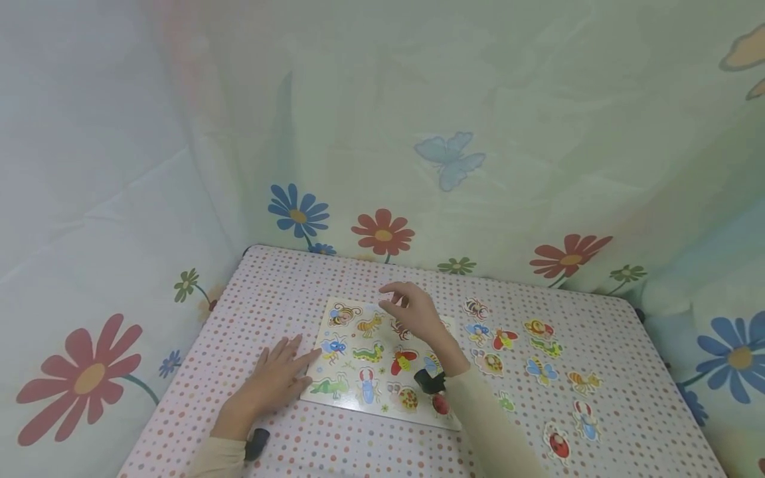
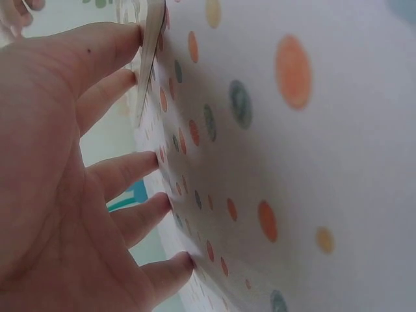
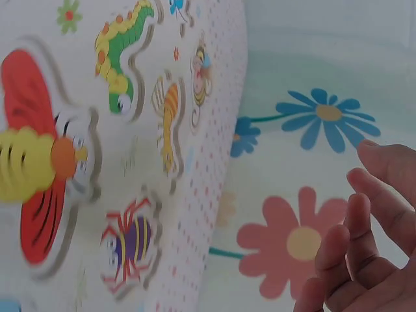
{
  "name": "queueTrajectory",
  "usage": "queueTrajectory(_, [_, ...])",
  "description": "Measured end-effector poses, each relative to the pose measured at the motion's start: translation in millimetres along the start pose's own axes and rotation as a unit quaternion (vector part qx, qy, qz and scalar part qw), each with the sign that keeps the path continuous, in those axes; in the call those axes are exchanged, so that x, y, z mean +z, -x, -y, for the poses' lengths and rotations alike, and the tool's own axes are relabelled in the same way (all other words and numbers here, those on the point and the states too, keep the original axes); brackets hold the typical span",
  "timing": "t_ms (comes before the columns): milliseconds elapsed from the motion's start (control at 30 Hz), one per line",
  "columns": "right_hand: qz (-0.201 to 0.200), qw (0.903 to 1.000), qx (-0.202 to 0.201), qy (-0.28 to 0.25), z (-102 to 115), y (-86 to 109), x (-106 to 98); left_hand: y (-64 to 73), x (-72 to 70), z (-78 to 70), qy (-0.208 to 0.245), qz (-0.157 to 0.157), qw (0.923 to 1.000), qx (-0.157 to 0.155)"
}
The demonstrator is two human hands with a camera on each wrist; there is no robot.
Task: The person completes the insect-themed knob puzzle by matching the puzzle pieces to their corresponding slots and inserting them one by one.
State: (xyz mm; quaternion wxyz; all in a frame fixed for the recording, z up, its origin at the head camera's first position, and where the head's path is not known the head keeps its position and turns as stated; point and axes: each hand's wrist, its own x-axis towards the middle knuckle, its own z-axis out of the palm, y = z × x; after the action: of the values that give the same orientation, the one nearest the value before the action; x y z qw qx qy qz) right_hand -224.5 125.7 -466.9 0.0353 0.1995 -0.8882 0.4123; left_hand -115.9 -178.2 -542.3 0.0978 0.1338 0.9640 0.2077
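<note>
A pale wooden puzzle board point(image 1: 384, 378) with insect-shaped pictures lies on the dotted table. My left hand point(image 1: 271, 375) rests beside its left side, fingers spread. In the left wrist view, the thumb and index fingertip touch the board's edge point(image 2: 151, 49), while the other fingertips press on the tablecloth. Over the board's far part hovers my right hand point(image 1: 415, 312), thumb and fingers bent loosely apart, nothing seen between them. A spider picture point(image 3: 130, 244), a caterpillar picture point(image 3: 123, 58) and a red-winged insect picture point(image 3: 49, 159) show on the board in the right wrist view.
Loose insect pieces lie right of the board, among them a spider point(image 1: 476, 308), a caterpillar point(image 1: 546, 347), a ladybug point(image 1: 558, 444) and a stag beetle point(image 1: 587, 421). A flower-printed curtain point(image 1: 358, 99) stands behind the dotted tablecloth point(image 1: 281, 292).
</note>
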Motion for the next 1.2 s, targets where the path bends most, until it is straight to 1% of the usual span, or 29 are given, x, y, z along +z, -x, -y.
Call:
queueTrajectory(167, [-0.033, 0.9994, -0.003, -0.004, -12, 17.6, -25, 0.0, -0.2, -1.4, 0.001, 0.001, 1.0000, -0.001])
queueTrajectory(300, [-0.058, 0.9981, 0.015, 0.010, -24, 33.6, -46, 0.1, -0.6, -2.6, -0.003, 0.001, 1.0000, -0.005])
queueTrajectory(367, [-0.069, 0.9971, 0.026, 0.018, -31, 43.2, -57, 0.2, -0.9, -3.2, -0.006, 0.002, 1.0000, -0.006])
queueTrajectory(600, [-0.107, 0.9929, 0.036, 0.038, -62, 82.5, -97, 0.6, -1.8, -3.0, -0.026, 0.007, 0.9996, 0.002])
queueTrajectory(767, [-0.119, 0.9871, 0.096, 0.045, -80, 115.4, -127, 0.9, -2.0, -3.7, -0.021, 0.007, 0.9997, 0.007])
queueTrajectory(833, [-0.127, 0.9822, 0.125, 0.059, -87, 128.9, -139, 0.9, -1.2, -3.1, -0.021, 0.005, 0.9997, 0.008])
queueTrajectory(1000, [-0.149, 0.9710, 0.179, 0.055, -110, 161.3, -169, 1.0, 0.6, -1.4, -0.023, 0.002, 0.9997, 0.012])
queueTrajectory(1100, [-0.168, 0.9593, 0.221, 0.053, -124, 178.8, -183, 1.2, 0.2, -1.0, -0.024, 0.000, 0.9996, 0.015])
queueTrajectory(1200, [-0.189, 0.9424, 0.273, 0.042, -139, 193.4, -193, 1.3, -0.2, -0.2, -0.025, 0.000, 0.9996, 0.014])
